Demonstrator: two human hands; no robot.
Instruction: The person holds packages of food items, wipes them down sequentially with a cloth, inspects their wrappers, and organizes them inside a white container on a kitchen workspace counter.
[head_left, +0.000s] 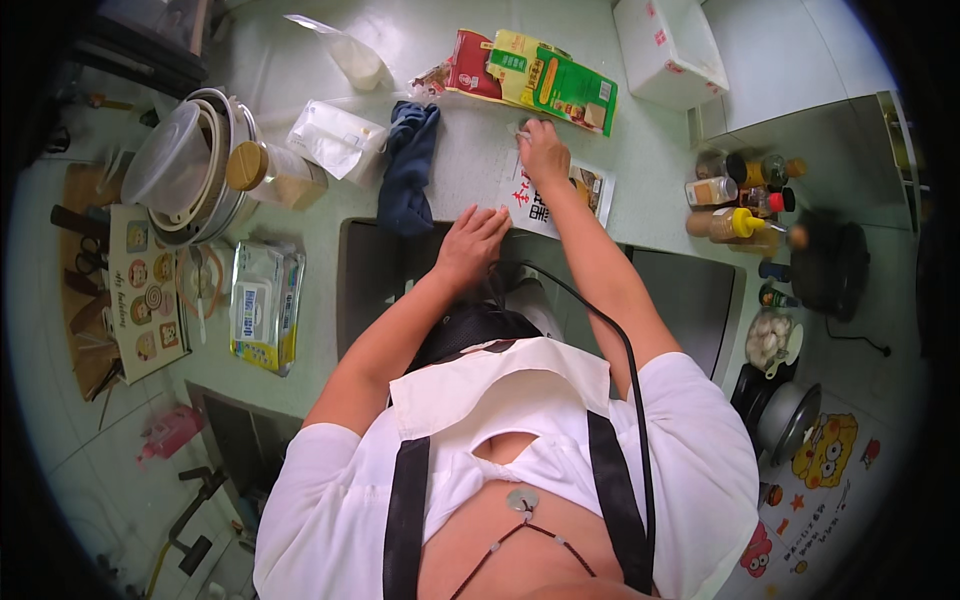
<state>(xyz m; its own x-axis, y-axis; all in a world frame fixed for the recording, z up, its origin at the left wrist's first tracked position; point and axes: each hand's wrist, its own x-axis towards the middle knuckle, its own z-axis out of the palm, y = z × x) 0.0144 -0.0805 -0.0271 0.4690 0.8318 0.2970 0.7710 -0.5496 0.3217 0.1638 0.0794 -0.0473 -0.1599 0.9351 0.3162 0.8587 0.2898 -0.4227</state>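
I'm watching one left hand [475, 238] resting extended fingers at the near corner of one white packet [527, 205], which is lying by the counter's [468, 160] front edge; a backward tug could be dragging it over. One right hand [543, 155] is curling its fingers at the far corner; whether either is pinching, I cannot tell. One dark blue cloth [408, 168] is lying leftward. Farther, apparently three pouches [545, 82] are overlapping; a forward-swinging knuckle could be scattering them.

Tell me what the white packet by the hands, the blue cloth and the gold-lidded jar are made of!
White packet: probably smooth plastic or paper, thin, lying flat. Blue cloth: matte fabric, bunched in soft folds. Jar: see-through, shiny; glass or clear plastic, can't tell which.
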